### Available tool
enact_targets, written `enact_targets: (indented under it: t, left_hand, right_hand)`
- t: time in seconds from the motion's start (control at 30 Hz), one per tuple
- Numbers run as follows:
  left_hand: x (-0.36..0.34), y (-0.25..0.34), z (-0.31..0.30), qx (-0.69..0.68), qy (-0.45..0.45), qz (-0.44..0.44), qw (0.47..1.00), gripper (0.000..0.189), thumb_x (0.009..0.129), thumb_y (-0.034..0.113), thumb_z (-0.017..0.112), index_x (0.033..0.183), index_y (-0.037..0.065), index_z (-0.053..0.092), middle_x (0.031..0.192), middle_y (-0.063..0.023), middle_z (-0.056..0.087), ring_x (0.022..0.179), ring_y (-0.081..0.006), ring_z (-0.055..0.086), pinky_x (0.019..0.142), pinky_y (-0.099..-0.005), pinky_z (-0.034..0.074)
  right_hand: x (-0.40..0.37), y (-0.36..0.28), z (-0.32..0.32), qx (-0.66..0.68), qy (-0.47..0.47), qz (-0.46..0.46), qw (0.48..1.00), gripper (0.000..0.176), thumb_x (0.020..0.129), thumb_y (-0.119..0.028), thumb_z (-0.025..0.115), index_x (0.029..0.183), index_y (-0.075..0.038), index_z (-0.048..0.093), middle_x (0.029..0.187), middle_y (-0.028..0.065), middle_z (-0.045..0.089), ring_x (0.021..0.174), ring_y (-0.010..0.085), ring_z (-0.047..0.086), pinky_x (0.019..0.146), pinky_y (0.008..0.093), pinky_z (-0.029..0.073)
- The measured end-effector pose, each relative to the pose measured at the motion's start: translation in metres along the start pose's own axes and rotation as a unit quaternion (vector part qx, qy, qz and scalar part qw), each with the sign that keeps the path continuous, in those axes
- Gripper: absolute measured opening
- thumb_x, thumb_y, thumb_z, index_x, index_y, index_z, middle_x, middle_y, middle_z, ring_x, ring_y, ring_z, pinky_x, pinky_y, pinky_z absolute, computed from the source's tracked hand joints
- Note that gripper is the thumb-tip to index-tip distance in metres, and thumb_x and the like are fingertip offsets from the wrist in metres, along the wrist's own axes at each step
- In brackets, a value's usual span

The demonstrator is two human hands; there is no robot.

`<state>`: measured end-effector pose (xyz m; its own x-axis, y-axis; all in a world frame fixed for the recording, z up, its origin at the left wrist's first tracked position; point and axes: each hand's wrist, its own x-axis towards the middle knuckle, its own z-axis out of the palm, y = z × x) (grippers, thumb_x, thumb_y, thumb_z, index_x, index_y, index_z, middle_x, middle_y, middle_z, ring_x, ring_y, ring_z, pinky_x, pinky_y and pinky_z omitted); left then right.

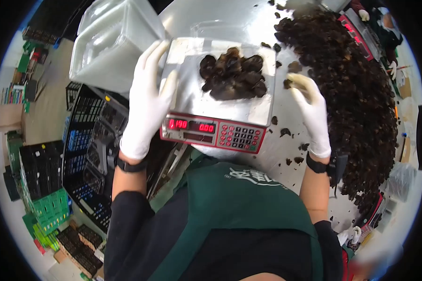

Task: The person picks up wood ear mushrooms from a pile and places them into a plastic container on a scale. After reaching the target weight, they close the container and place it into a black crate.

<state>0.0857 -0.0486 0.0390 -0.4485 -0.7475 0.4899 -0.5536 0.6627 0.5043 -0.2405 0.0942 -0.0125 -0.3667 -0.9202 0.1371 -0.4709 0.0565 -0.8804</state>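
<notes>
Mushrooms [233, 77] sit clumped on your scale [239, 136], likely light, floppy and tearable, so cup them from below; your left hand [146, 93] has thumb and fingers apart by the scale's edge, your right hand [312, 110] nears a small piece [287, 84], can't tell if pinched.

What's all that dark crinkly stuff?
Someone in white gloves is weighing a clump of dark pieces on a red scale. The left hand is open beside it. The right hand is at a small piece, maybe pinching it. A big heap lies to the right.
</notes>
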Motion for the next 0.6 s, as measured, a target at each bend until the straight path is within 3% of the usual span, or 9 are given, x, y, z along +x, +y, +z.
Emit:
enact_targets:
  t: [0.07, 0.13, 0.17, 0.23, 0.27, 0.3, 0.4, 0.5, 0.6]
  left_hand:
    - [0.013, -0.006, 0.005, 0.010, -0.006, 0.021, 1.000, 0.048, 0.091, 0.005, 0.063, 0.139, 0.004, 0.055, 0.136, -0.0154, 0.059, 0.130, -0.0301, 0.056, 0.109, -0.0374, 0.042]
    - [0.027, -0.011, 0.014, 0.012, -0.014, 0.019, 1.000, 0.046, 0.091, 0.015, 0.063, 0.136, 0.007, 0.056, 0.133, -0.0176, 0.060, 0.128, -0.0346, 0.055, 0.107, -0.0409, 0.045]
    - [0.034, -0.011, 0.020, 0.010, -0.017, 0.021, 1.000, 0.046, 0.091, 0.020, 0.063, 0.135, 0.009, 0.057, 0.131, -0.0187, 0.060, 0.126, -0.0369, 0.055, 0.106, -0.0427, 0.046]
    - [0.045, -0.003, 0.027, -0.026, -0.074, -0.060, 0.995, 0.046, 0.094, 0.023, 0.063, 0.137, 0.010, 0.057, 0.131, -0.0152, 0.061, 0.123, -0.0318, 0.059, 0.102, -0.0385, 0.047]
    - [0.052, -0.004, 0.030, -0.044, -0.101, -0.099, 0.989, 0.045, 0.095, 0.024, 0.063, 0.138, 0.010, 0.057, 0.131, -0.0134, 0.061, 0.122, -0.0293, 0.060, 0.100, -0.0365, 0.048]
    - [0.056, -0.032, 0.045, 0.010, -0.065, 0.030, 0.997, 0.047, 0.095, 0.029, 0.064, 0.137, 0.010, 0.057, 0.129, -0.0154, 0.062, 0.115, -0.0332, 0.062, 0.097, -0.0391, 0.049]
    - [0.064, -0.044, 0.066, 0.100, -0.086, 0.032, 0.991, 0.042, 0.093, 0.029, 0.059, 0.130, 0.008, 0.058, 0.127, -0.0186, 0.063, 0.116, -0.0383, 0.061, 0.097, -0.0439, 0.051]
    - [0.074, -0.051, 0.081, 0.175, -0.107, 0.000, 0.979, 0.042, 0.093, 0.034, 0.057, 0.125, 0.007, 0.058, 0.125, -0.0175, 0.064, 0.108, -0.0384, 0.065, 0.092, -0.0451, 0.052]
    - [0.085, -0.086, 0.106, 0.216, -0.181, -0.014, 0.959, 0.047, 0.089, 0.035, 0.061, 0.127, 0.007, 0.056, 0.121, -0.0187, 0.066, 0.108, -0.0394, 0.065, 0.092, -0.0470, 0.052]
  right_hand:
    - [-0.026, 0.008, -0.007, -0.007, 0.015, 0.049, 0.999, 0.028, 0.096, -0.008, 0.061, 0.123, -0.003, 0.068, 0.117, 0.0038, 0.069, 0.102, 0.0111, 0.063, 0.092, 0.0269, 0.049]
    - [-0.049, 0.018, -0.007, 0.040, 0.037, 0.159, 0.986, 0.027, 0.097, -0.008, 0.059, 0.121, -0.002, 0.069, 0.115, 0.0038, 0.071, 0.098, 0.0111, 0.063, 0.091, 0.0257, 0.049]
    - [-0.057, 0.024, -0.006, 0.041, 0.031, 0.164, 0.985, 0.027, 0.098, -0.010, 0.058, 0.122, -0.002, 0.069, 0.115, 0.0039, 0.071, 0.097, 0.0109, 0.063, 0.090, 0.0256, 0.048]
    - [-0.068, 0.032, -0.003, 0.042, 0.022, 0.175, 0.983, 0.029, 0.101, -0.014, 0.056, 0.124, -0.002, 0.068, 0.116, 0.0041, 0.071, 0.095, 0.0105, 0.063, 0.088, 0.0256, 0.047]
    - [-0.070, 0.031, -0.002, 0.029, 0.015, 0.176, 0.984, 0.029, 0.101, -0.014, 0.056, 0.124, -0.001, 0.068, 0.116, 0.0042, 0.070, 0.095, 0.0108, 0.064, 0.088, 0.0257, 0.047]
    - [-0.070, 0.028, -0.001, 0.016, 0.008, 0.176, 0.984, 0.029, 0.101, -0.014, 0.056, 0.124, -0.001, 0.068, 0.116, 0.0043, 0.070, 0.096, 0.0111, 0.064, 0.088, 0.0259, 0.048]
    - [-0.070, 0.030, 0.002, 0.014, 0.007, 0.134, 0.991, 0.026, 0.099, -0.010, 0.057, 0.121, -0.002, 0.069, 0.114, 0.0044, 0.071, 0.095, 0.0110, 0.063, 0.086, 0.0254, 0.048]
    - [-0.066, 0.028, 0.008, 0.015, 0.003, 0.115, 0.993, 0.023, 0.097, -0.007, 0.060, 0.118, -0.004, 0.071, 0.110, 0.0043, 0.071, 0.093, 0.0100, 0.062, 0.083, 0.0245, 0.048]
    - [-0.060, 0.024, 0.015, 0.001, -0.002, 0.072, 0.997, 0.022, 0.096, -0.006, 0.061, 0.116, -0.003, 0.070, 0.108, 0.0056, 0.071, 0.090, 0.0118, 0.065, 0.082, 0.0269, 0.052]
